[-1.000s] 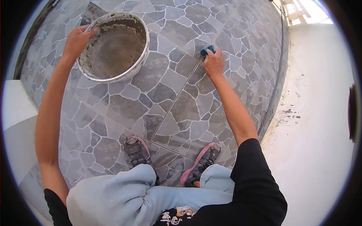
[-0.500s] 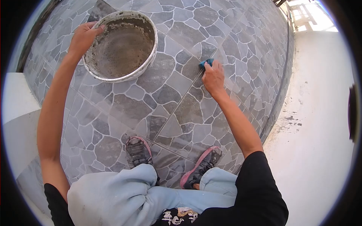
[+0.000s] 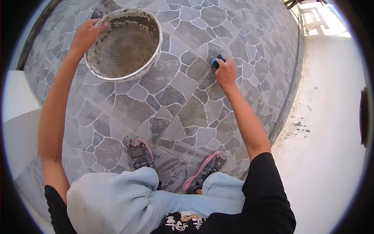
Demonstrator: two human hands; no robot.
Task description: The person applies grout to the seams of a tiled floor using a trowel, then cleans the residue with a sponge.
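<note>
My left hand (image 3: 85,37) is closed on the left rim of a round white bucket (image 3: 139,74), thumb inside and fingers outside. A grey, muddy-looking mix (image 3: 126,48) lies in the bucket, and dried residue crusts its inner wall. My right hand (image 3: 226,73) grips a small blue pad (image 3: 218,61) with a dark side, partly hidden under my fingers. The pad is right at a joint line between the floor tiles (image 3: 194,91), which are printed with grey stone shapes.
My two dark shoes with pink soles (image 3: 141,154) stand on the tiles below. A white wall (image 3: 323,128) with scuffed paint runs along the right, and a pale ledge (image 3: 19,93) is at the left. Behind the bucket lies a dark flat piece (image 3: 106,7).
My right hand has moved slightly right with the blue pad, which is now turned so that its dark side shows. My left hand stays on the bucket rim.
</note>
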